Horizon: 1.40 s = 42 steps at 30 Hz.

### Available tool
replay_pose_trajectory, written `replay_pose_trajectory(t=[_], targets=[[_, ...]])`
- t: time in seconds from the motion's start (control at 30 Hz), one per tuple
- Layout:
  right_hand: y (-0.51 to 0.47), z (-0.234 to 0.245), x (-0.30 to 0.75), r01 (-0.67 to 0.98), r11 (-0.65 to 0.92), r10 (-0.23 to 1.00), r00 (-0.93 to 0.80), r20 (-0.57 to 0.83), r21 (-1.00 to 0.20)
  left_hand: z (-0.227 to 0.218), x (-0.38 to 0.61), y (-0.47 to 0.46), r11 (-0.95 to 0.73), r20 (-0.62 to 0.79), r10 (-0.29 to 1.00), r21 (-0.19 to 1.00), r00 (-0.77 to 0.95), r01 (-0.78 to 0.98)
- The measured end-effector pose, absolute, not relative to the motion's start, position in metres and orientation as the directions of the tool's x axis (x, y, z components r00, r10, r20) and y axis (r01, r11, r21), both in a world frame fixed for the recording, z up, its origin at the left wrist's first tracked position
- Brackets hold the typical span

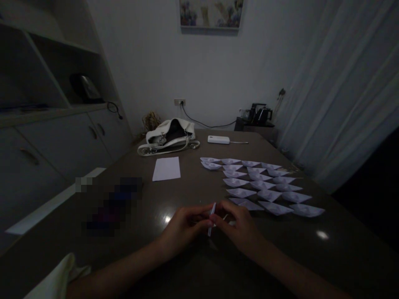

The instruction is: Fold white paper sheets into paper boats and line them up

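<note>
My left hand point(183, 227) and my right hand point(238, 226) meet over the dark table point(131, 265), near its front. Both pinch a small folded white paper point(212, 218), held upright and edge-on between the fingertips. Just beyond my right hand, several folded white paper boats point(258, 185) lie in rows on the table. A flat white sheet of paper point(166, 168) lies further back, left of the boats.
A white handbag point(170, 135) and a white power bank point(218, 139) with a cable sit at the table's far end. Cabinets and shelves point(56, 133) run along the left, a curtain point(343, 104) hangs at right, and a kettle point(260, 113) stands on a side stand.
</note>
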State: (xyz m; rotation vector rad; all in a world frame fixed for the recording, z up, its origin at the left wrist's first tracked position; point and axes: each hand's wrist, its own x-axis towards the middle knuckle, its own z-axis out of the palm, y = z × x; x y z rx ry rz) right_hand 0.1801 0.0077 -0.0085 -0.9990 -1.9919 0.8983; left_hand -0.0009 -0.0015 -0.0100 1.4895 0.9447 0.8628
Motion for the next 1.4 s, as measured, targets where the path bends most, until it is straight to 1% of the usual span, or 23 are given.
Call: replay_pose_trajectory(t=[0.17, 0.27, 0.33, 0.4, 0.53, 0.7, 0.73, 0.8, 0.87, 0.93, 1.0, 1.07, 1.1, 1.17, 1.27, 1.4], targets=[[0.008, -0.009, 0.180, 0.345, 0.482, 0.843, -0.435, 0.318, -0.806, -0.011, 0.000, -0.001, -0.043, 0.021, 0.907, 0.998, 0.421, 0.043], [0.008, -0.010, 0.179, 0.409, 0.464, 0.863, -0.407, 0.298, -0.786, -0.012, 0.001, 0.000, -0.039, 0.014, 0.928, 0.997, 0.373, 0.060], [0.007, -0.012, 0.179, 0.429, 0.433, 0.882, -0.382, 0.275, -0.793, -0.012, 0.001, 0.000, -0.052, 0.024, 0.937, 0.996, 0.350, 0.071], [0.007, -0.014, 0.178, 0.389, 0.402, 0.892, -0.369, 0.260, -0.829, -0.012, 0.002, 0.000, -0.035, 0.018, 0.941, 0.998, 0.338, 0.045], [0.010, -0.018, 0.178, 0.237, 0.348, 0.906, -0.335, 0.261, -0.907, -0.012, 0.002, 0.002, 0.075, -0.029, 0.947, 0.988, 0.320, -0.132], [0.017, -0.024, 0.180, 0.123, 0.287, 0.919, -0.315, 0.237, -0.950, -0.015, -0.001, 0.007, 0.195, -0.089, 0.929, 0.943, 0.360, -0.269], [0.017, -0.025, 0.180, 0.126, 0.299, 0.917, -0.311, 0.248, -0.946, -0.016, -0.002, 0.007, 0.222, -0.106, 0.923, 0.932, 0.370, -0.287], [0.016, -0.027, 0.180, 0.166, 0.371, 0.902, -0.299, 0.312, -0.913, -0.018, -0.001, 0.008, 0.246, -0.128, 0.923, 0.921, 0.362, -0.301], [0.014, -0.026, 0.179, 0.209, 0.454, 0.872, -0.306, 0.383, -0.866, -0.018, -0.001, 0.008, 0.241, -0.136, 0.930, 0.928, 0.343, -0.283], [0.011, -0.022, 0.178, 0.209, 0.484, 0.850, -0.345, 0.399, -0.850, -0.018, 0.000, 0.008, 0.222, -0.134, 0.933, 0.945, 0.334, -0.241], [0.009, -0.019, 0.177, 0.163, 0.437, 0.856, -0.377, 0.354, -0.885, -0.016, 0.000, 0.008, 0.204, -0.130, 0.937, 0.957, 0.324, -0.205], [0.008, -0.016, 0.177, 0.130, 0.338, 0.889, -0.369, 0.271, -0.932, -0.014, -0.001, 0.008, 0.173, -0.117, 0.952, 0.968, 0.283, -0.184], [0.008, -0.016, 0.176, 0.145, 0.289, 0.907, -0.359, 0.222, -0.946, -0.014, -0.001, 0.008, 0.155, -0.107, 0.960, 0.973, 0.258, -0.173], [0.010, -0.018, 0.175, 0.241, 0.236, 0.922, -0.360, 0.139, -0.941, -0.013, -0.002, 0.008, 0.122, -0.084, 0.972, 0.979, 0.221, -0.162], [0.010, -0.022, 0.174, 0.391, 0.259, 0.902, -0.424, 0.077, -0.883, -0.014, -0.003, 0.009, 0.096, -0.059, 0.975, 0.981, 0.215, -0.166], [0.007, -0.025, 0.173, 0.430, 0.318, 0.883, -0.458, 0.099, -0.845, -0.019, -0.004, 0.010, 0.097, -0.049, 0.968, 0.977, 0.248, -0.187]])
